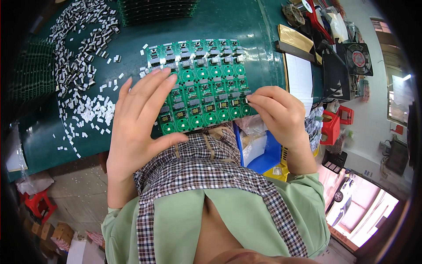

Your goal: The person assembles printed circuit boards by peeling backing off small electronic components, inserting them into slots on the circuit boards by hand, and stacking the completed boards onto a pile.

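Note:
A green panel of joined circuit boards point(206, 94) lies near the table's front edge. Each board carries small parts, with a row of digit displays point(196, 111) along the nearer half. Over the panel's left side, my left hand point(143, 103) is open, fingers stretched out and thumb apart near the front left corner. At the right edge, the thumb and fingers of my right hand point(279, 110) pinch a small white-edged piece, apparently a digit display, in line with the nearer display row. My fingertips cover most of that piece.
Loose small white and black parts point(94, 110) are scattered over the green table point(127, 35) on the left. Racks of green boards point(158, 11) stand at the back and far left. Paper sheets point(300, 77) and a black fan point(358, 57) are right; a blue bin point(263, 154) sits below the edge.

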